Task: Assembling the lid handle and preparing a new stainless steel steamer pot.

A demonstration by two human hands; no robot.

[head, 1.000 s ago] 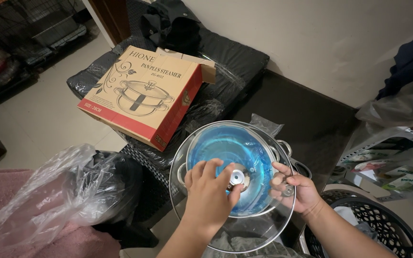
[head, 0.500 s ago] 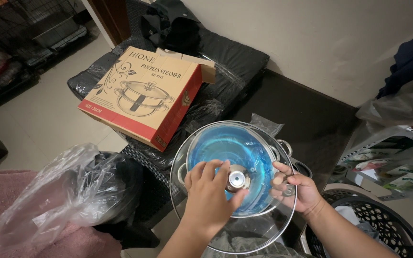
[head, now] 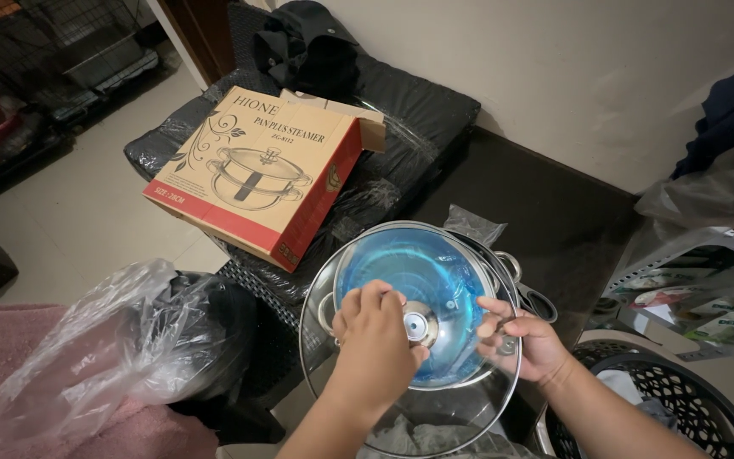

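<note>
My left hand (head: 375, 344): fingers curled over the top of a round glass lid (head: 409, 340), gripping at the small steel knob (head: 418, 325) in its centre. My right hand (head: 524, 344): pinching the lid's right rim, fingers above and thumb hidden beneath the glass. The lid: clear, domed, metal-edged, held level in front of me; its near edge is cut off by the bottom of the frame.

Under the lid: a steel pot (head: 422, 285), inside lined with blue film, two loop handles poking out at the sides; its base is hidden.

Beyond, up and left: a flat cardboard box (head: 256, 170), tan top with a line drawing of a lidded two-tier pot and a scroll ornament, red band and red side, flap open at the back. It lies on black cushions wrapped in clear plastic (head: 401, 127).

Left: a crumpled clear plastic bag (head: 104, 340) over something dark I cannot make out, on pink cloth (head: 2, 340).

Lower right: a black woven basket (head: 690, 399), partly cut off.
</note>
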